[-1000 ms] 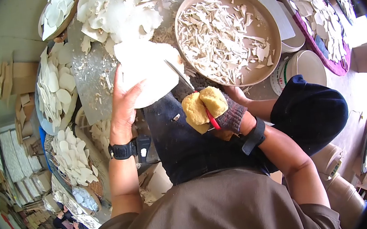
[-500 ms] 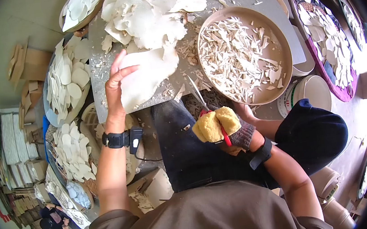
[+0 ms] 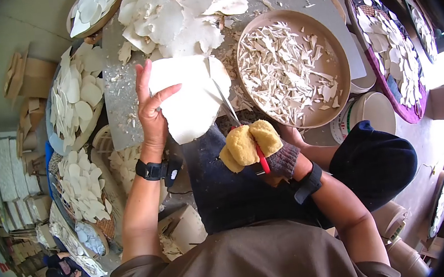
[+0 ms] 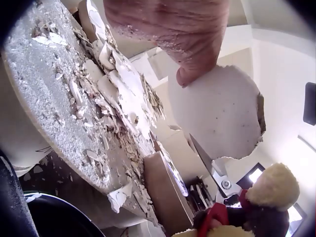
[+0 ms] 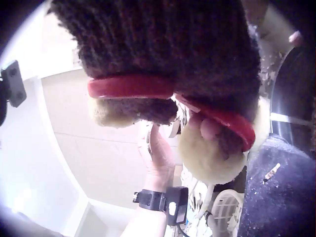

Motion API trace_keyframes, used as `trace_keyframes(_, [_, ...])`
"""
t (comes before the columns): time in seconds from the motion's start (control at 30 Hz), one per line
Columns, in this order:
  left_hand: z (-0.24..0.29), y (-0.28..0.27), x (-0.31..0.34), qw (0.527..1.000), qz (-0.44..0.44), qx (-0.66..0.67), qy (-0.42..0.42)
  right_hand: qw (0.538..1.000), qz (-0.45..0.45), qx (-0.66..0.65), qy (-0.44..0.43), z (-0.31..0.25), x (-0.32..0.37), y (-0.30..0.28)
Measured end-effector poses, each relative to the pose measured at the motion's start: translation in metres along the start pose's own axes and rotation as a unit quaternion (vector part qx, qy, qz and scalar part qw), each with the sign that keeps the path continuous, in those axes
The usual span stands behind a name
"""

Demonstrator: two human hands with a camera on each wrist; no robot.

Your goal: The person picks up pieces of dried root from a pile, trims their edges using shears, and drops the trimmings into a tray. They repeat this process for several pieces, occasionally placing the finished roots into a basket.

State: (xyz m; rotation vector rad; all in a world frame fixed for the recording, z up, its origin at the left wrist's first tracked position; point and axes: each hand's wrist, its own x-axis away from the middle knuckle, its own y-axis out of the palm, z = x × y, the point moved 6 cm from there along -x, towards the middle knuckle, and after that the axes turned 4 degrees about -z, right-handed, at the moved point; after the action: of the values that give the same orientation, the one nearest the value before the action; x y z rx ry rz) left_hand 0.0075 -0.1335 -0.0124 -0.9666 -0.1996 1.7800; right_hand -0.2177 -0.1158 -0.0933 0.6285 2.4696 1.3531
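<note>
Between the thumb and fingers of my bare left hand [image 3: 152, 111] is a thin, flat off-white sheet [image 3: 190, 101] with a rough outline. The left wrist view shows the thumb pressed to the same sheet [image 4: 217, 113], which has a ragged, brownish edge. My right hand [image 3: 283, 160], in a dark knitted glove, grips scissors [image 3: 227, 104] with red handles [image 5: 131, 87]. Yellow foam padding [image 3: 242, 146] is wrapped around the gloved fingers. The scissor blades overlap the sheet's right side, pointing away from my body.
A pile of similar white sheets [image 3: 176, 20] lies on the grey table [image 3: 123, 117]. To the right, a round tray [image 3: 338, 98] holds narrow offcuts. Baskets of trimmed white pieces [image 3: 77, 95] stand at the left, and a white bucket [image 3: 375, 113] at the right.
Half a second ago the sheet lay lower, over the table edge, apart from the scissors. My left hand has lifted it and brought it right, to the blades.
</note>
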Motion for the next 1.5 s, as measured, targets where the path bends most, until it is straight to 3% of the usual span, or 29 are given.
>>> trace_keyframes(0.17, [-0.006,-0.002,-0.005,1.000,0.013,-0.005,0.003,0.953,0.028,0.296,-0.055,-0.019,-0.009,0.015])
trace_keyframes(0.27, [-0.003,-0.004,-0.004,0.999,0.025,-0.034,0.020,0.920,0.033,0.384,-0.067,-0.015,-0.010,0.012])
trace_keyframes(0.3, [0.000,-0.004,-0.004,0.998,0.028,-0.048,0.029,0.904,0.033,0.420,-0.076,-0.014,-0.009,0.011])
trace_keyframes(0.37, [0.003,-0.009,-0.005,0.997,0.054,-0.050,-0.015,0.824,0.022,0.553,-0.123,-0.016,-0.010,0.017])
trace_keyframes(0.43, [-0.004,-0.013,-0.002,0.993,0.082,-0.082,-0.036,0.840,0.024,0.529,-0.120,-0.029,-0.005,0.021])
trace_keyframes(0.47, [-0.006,-0.015,-0.001,0.987,0.070,-0.143,-0.023,0.877,0.041,0.472,-0.081,-0.031,0.000,0.010])
trace_keyframes(0.53, [-0.023,-0.014,0.013,0.984,0.007,-0.060,-0.169,0.934,0.090,0.346,-0.011,-0.032,0.013,-0.012])
trace_keyframes(0.57, [-0.028,-0.012,0.020,0.972,-0.005,0.045,-0.231,0.983,0.162,0.060,0.065,-0.020,0.025,-0.043])
trace_keyframes(0.63, [-0.030,-0.001,0.039,0.902,-0.032,0.249,-0.350,0.970,0.215,-0.067,0.095,-0.005,0.040,-0.070])
trace_keyframes(0.67, [-0.023,0.005,0.043,0.890,-0.044,0.282,-0.355,0.955,0.246,-0.129,0.105,0.001,0.046,-0.080])
trace_keyframes(0.73, [-0.005,0.019,0.054,0.858,-0.072,0.350,-0.369,0.952,0.256,-0.124,0.111,0.001,0.053,-0.084])
trace_keyframes(0.77, [0.008,0.024,0.056,0.855,-0.075,0.354,-0.373,0.965,0.233,-0.026,0.120,-0.004,0.055,-0.080])
trace_keyframes(0.83, [0.021,0.036,0.066,0.840,-0.095,0.367,-0.387,0.961,0.216,-0.114,0.131,0.001,0.056,-0.086])
trace_keyframes(1.03, [0.044,0.055,0.082,0.825,-0.098,0.386,-0.400,0.955,0.254,-0.056,0.145,-0.005,0.056,-0.061])
trace_keyframes(1.1, [0.050,0.057,0.083,0.823,-0.098,0.389,-0.402,0.957,0.216,0.135,0.141,-0.011,0.057,-0.058])
trace_keyframes(1.13, [0.051,0.059,0.081,0.823,-0.098,0.390,-0.402,0.925,0.156,0.326,0.118,-0.016,0.055,-0.053])
trace_keyframes(1.2, [0.049,0.057,0.082,0.842,-0.051,0.370,-0.389,0.864,0.101,0.484,0.094,-0.019,0.055,-0.045])
trace_keyframes(1.33, [0.043,0.060,0.095,0.869,0.114,0.317,-0.363,0.864,0.117,0.483,0.077,-0.028,0.054,-0.036])
trace_keyframes(1.47, [0.055,0.076,0.090,0.904,0.087,0.294,-0.299,0.859,0.123,0.484,0.116,-0.028,0.053,-0.038])
trace_keyframes(1.5, [0.052,0.076,0.089,0.893,0.074,0.310,-0.317,0.857,0.126,0.482,0.130,-0.028,0.052,-0.037])
